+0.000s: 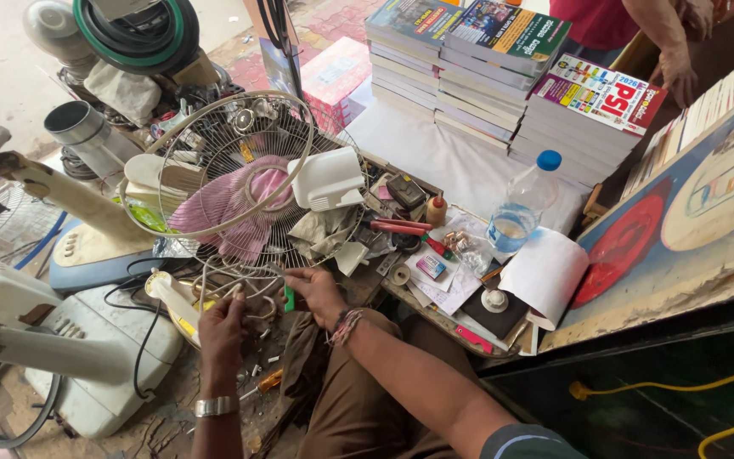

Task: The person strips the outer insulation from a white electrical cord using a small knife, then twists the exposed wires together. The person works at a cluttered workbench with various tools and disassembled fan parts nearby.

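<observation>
My left hand point(223, 327) pinches the lower wires of a round metal fan guard point(239, 170) near a cream fan part point(172, 297). A steel watch is on that wrist. My right hand point(316, 291) grips a tool with a green handle point(288, 297) against the same lower rim of the guard. A thread band circles the right wrist. A pink cloth point(235, 204) and a white plastic housing point(326, 178) lie on the guard.
A cluttered tray point(435, 246) holds small tools, a glue bottle, tape and papers. A water bottle point(522, 208) stands by stacked books point(469, 68). White fan bases point(70, 340) sit at left. Another person's hand point(677, 72) rests at top right. A yellow cable point(681, 391) runs at lower right.
</observation>
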